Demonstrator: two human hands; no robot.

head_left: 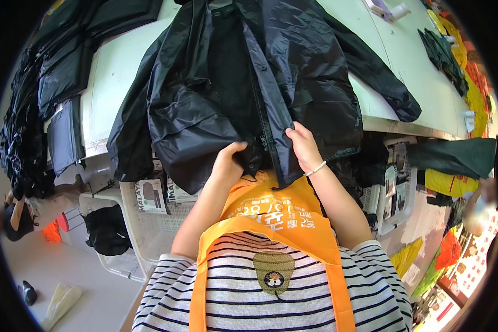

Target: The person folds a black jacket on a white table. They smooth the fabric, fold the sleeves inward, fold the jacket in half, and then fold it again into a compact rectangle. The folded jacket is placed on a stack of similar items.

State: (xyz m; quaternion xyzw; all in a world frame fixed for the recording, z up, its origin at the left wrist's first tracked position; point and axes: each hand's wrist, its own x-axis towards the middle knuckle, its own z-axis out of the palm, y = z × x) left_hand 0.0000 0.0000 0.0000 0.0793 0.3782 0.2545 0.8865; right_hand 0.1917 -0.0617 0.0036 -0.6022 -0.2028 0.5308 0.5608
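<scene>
A dark, shiny rain jacket (321, 72) lies spread over the table, its front open and its lower hem hanging past the near edge toward me. My left hand (228, 160) is closed on the jacket's left front edge near the hem, thumb on top. Higher up, my right hand (304, 145) pinches the right front flap along the button strip, with a pale bead bracelet at the wrist. The fingers of both hands are partly hidden by the fabric. One sleeve (390, 88) stretches out to the right on the tabletop.
The pale table (113, 77) carries stacks of folded black garments (66, 72) at the left. A crumpled dark green garment (442, 58) lies at the right. Below the edge stand white plastic baskets (141, 221) with printed packages (151, 195). Another person (19, 216) is at far left.
</scene>
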